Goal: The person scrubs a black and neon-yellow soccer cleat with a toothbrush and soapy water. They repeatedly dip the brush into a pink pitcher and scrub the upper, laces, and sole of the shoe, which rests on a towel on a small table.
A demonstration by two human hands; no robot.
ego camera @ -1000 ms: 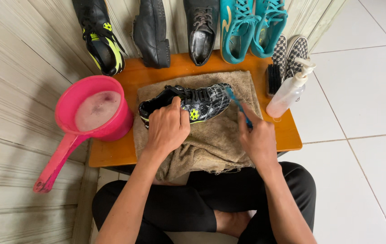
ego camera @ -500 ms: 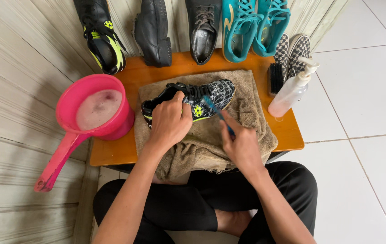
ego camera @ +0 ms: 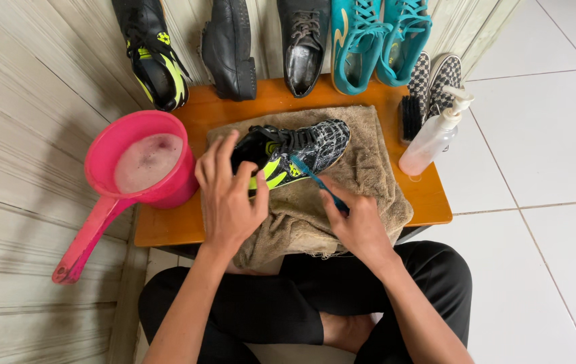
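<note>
Pink scoop [ego camera: 141,164] left of shoe [ego camera: 292,152] — spray bottle [ego camera: 434,133] (brush [ego camera: 411,118] beside) right.

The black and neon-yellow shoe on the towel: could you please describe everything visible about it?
The shoe is black with a pale web pattern, neon-yellow patches and black laces. It lies on its side on the brown towel, toe toward the right. The left hand grips its heel end; the right hand holds a blue brush against its side.
</note>
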